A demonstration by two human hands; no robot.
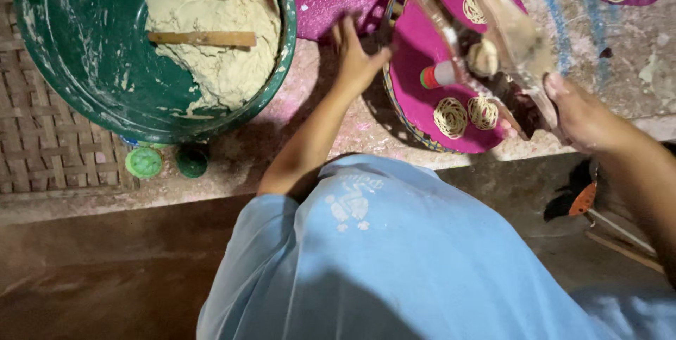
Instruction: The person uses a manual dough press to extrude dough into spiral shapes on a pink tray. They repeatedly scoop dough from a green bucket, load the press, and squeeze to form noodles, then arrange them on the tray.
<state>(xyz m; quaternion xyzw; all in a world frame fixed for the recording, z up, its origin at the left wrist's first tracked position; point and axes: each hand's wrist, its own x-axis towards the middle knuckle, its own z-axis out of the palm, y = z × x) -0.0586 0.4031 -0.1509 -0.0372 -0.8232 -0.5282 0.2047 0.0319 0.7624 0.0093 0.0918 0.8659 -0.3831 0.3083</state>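
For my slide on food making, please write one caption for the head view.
Left hand steadies a pink tray of noodle coils while the right hand holds a press; green dough basin nearby.

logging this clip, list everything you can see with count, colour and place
basin: 1, green, top left
dough: 1 mass, beige, in basin
stick: 1, wooden, on dough
trays: 3, magenta, top centre to right
coils: several, pale, on trays
press: 1, wooden, over centre tray
lids: 2, green, below basin
mat: 1, woven, left
shirt: 1, light blue, bottom
left hand: on tray edge
right hand: holding press
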